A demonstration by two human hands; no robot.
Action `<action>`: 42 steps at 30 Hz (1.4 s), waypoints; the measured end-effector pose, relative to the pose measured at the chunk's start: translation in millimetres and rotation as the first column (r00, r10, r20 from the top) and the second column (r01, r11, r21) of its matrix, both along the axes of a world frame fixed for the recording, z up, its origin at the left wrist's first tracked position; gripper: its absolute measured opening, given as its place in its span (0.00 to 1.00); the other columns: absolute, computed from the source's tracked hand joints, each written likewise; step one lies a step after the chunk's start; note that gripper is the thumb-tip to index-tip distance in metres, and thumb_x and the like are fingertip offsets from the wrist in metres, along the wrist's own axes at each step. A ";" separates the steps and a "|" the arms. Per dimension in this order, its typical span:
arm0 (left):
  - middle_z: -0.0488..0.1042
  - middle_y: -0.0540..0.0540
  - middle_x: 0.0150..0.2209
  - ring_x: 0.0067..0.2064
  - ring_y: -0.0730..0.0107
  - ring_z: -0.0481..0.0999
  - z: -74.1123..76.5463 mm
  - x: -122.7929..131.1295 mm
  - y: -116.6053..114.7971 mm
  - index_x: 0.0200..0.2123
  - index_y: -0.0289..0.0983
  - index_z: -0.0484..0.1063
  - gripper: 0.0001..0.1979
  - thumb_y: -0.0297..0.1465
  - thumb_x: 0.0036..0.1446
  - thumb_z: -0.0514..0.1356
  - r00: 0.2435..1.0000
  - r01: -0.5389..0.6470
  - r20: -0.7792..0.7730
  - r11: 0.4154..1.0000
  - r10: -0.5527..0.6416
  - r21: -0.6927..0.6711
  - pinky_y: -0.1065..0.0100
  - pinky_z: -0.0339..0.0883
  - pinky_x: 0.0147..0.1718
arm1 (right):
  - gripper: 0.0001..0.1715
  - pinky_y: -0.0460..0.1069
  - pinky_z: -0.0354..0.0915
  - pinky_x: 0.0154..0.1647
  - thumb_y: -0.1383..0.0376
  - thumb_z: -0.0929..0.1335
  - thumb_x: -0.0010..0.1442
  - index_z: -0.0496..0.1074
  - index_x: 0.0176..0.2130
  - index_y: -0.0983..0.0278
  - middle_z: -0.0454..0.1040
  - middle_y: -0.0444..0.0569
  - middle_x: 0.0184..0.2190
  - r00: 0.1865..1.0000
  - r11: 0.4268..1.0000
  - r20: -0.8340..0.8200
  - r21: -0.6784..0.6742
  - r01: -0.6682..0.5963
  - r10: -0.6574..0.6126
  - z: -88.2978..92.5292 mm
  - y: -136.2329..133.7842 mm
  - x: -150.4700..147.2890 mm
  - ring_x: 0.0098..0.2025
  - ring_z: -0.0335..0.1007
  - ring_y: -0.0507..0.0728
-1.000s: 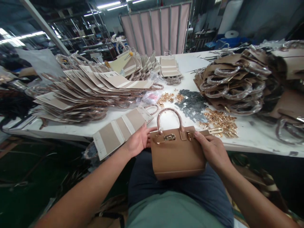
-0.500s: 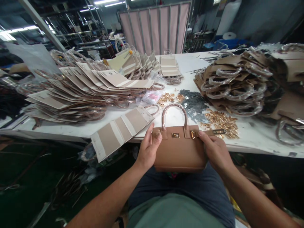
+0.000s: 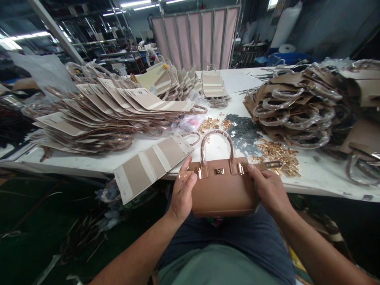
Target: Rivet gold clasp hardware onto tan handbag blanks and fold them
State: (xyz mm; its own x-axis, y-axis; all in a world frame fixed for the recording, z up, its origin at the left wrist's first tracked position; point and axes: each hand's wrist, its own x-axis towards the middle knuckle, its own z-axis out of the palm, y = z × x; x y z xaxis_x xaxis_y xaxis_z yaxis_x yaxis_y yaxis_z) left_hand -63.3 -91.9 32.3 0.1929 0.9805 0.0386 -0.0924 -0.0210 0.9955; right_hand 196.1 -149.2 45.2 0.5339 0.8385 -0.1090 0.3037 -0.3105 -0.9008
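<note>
Between my hands, at the table's front edge, is a brown handbag panel (image 3: 223, 194) with a plastic-wrapped handle (image 3: 218, 136) standing up from its top. A gold clasp (image 3: 219, 171) sits at its middle, with a gold buckle (image 3: 199, 173) on the left and another (image 3: 240, 169) on the right. My left hand (image 3: 182, 192) is closed on the panel's left edge, thumb in front beside the left buckle. My right hand (image 3: 270, 188) grips the right edge, thumb just past the right buckle. A strap end with a dark slotted tip (image 3: 273, 164) sticks out beyond my right hand.
A beige-backed panel (image 3: 152, 166) lies at the left, overhanging the table edge. Stacked panels (image 3: 113, 111) rise behind it; a pile of brown panels with wrapped handles (image 3: 293, 103) stands at right. Gold fittings (image 3: 280, 156) and grey pieces (image 3: 245, 132) lie loose on the white table (image 3: 314, 174).
My left thumb has moved off the left buckle and slightly left and down, so that buckle now shows. My right hand keeps its hold; the view has shifted slightly.
</note>
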 end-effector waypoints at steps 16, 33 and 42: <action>0.78 0.45 0.55 0.57 0.56 0.77 56.6 1.2 -19.9 0.66 0.44 0.64 0.30 0.42 0.64 0.67 0.979 -0.150 0.155 0.984 0.134 0.098 0.61 0.69 0.58 | 0.36 0.51 0.72 0.34 0.58 0.77 0.62 0.68 0.66 0.55 0.73 0.51 0.46 0.915 0.778 0.402 0.563 -0.279 0.037 27.6 -31.6 -31.9 0.30 0.68 0.52; 0.64 0.42 0.70 0.71 0.46 0.63 98.8 36.5 -47.2 0.67 0.46 0.65 0.30 0.40 0.64 0.67 0.991 -0.085 0.127 0.905 0.034 0.416 0.50 0.56 0.72 | 0.48 0.54 0.77 0.42 0.48 0.77 0.58 0.65 0.71 0.57 0.83 0.53 0.48 0.961 0.870 -0.023 0.431 -0.240 0.276 107.2 -37.7 -5.6 0.48 0.80 0.68; 0.76 0.36 0.61 0.56 0.43 0.80 100.2 2.6 14.3 0.70 0.45 0.65 0.44 0.50 0.54 0.73 0.855 0.397 0.300 0.906 -0.423 0.145 0.47 0.75 0.55 | 0.45 0.52 0.75 0.38 0.54 0.82 0.47 0.77 0.62 0.59 0.83 0.52 0.45 0.782 0.786 -0.095 0.130 -0.604 0.616 149.3 -3.1 60.3 0.42 0.79 0.66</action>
